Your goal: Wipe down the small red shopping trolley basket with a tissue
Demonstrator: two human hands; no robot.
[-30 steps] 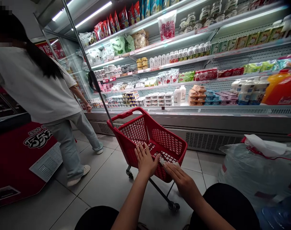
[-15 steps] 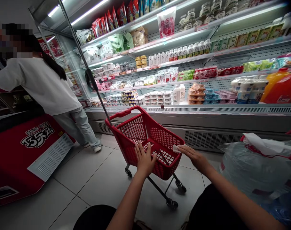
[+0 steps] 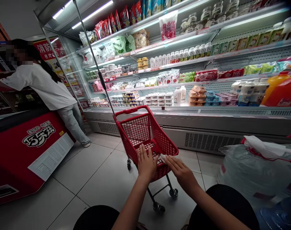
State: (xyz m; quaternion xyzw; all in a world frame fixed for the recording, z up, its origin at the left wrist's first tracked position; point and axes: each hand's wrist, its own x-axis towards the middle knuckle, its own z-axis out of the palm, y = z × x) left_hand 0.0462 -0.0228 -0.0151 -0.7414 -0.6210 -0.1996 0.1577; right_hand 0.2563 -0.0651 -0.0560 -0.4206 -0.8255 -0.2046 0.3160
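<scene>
A red plastic shopping cart [image 3: 168,143] on dark wheels stands just in front of me, its basket holding nothing that I can see. My left hand [image 3: 146,163] lies at the near left edge of the basket with its fingers stretched out, holding nothing. A white tissue [image 3: 162,157] is under the fingertips of my right hand [image 3: 180,171], which presses it against the near rim. The two hands are close together, and part of the rim is hidden behind them.
A long refrigerated shelf [image 3: 208,111] with bottles, cups and bags runs behind the cart. A person in a white top [image 3: 49,86] leans by a red freezer [image 3: 44,150] at left. Large plastic-wrapped bottles [image 3: 246,169] stand at right.
My right hand has slid the tissue left along the near rim, toward my left hand. The cart has turned, its front wheels swinging left. The person at left has shifted farther left.
</scene>
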